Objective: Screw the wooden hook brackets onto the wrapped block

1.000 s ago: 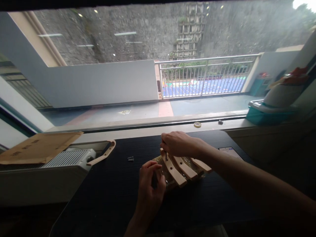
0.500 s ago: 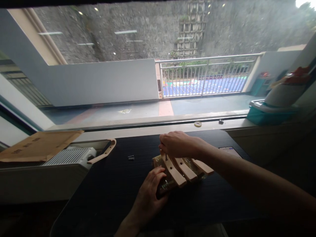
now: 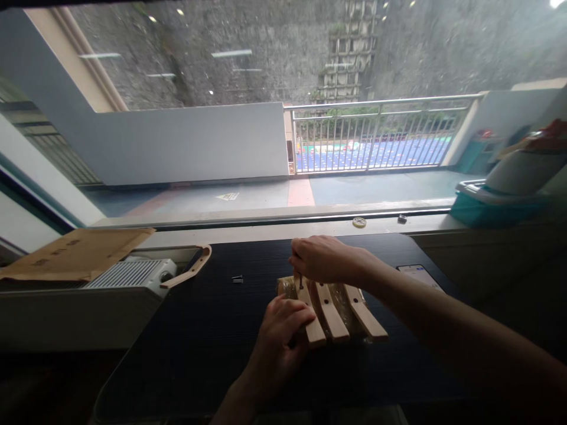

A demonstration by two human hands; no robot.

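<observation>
Three pale, angled wooden pieces with drilled holes lie side by side across a block wrapped in shiny brownish tape or film [image 3: 287, 286] on the dark table. My left hand [image 3: 283, 324] is closed on the near part of the leftmost wooden piece [image 3: 315, 333], its fingertips over the top. Above that piece's far end, my right hand [image 3: 325, 257] is closed, fingers pinched together. A thin dark shaft [image 3: 301, 281] runs down from it to the wood; what is inside the fist is hidden. The middle wooden piece [image 3: 335, 324] and the right wooden piece [image 3: 370, 321] lie untouched.
Two screws [image 3: 238, 279] lie on the black table [image 3: 199, 330] to the left. Another angled wooden piece [image 3: 190, 273] is at the table's left edge, near a radiator [image 3: 133, 274] and cardboard [image 3: 75, 254]. A phone [image 3: 419, 276] lies right; a tape roll [image 3: 359, 222] sits on the sill.
My left hand has shifted from the block's left side up onto the leftmost wooden piece. The block and pieces have turned slightly. My right hand stays over the far end.
</observation>
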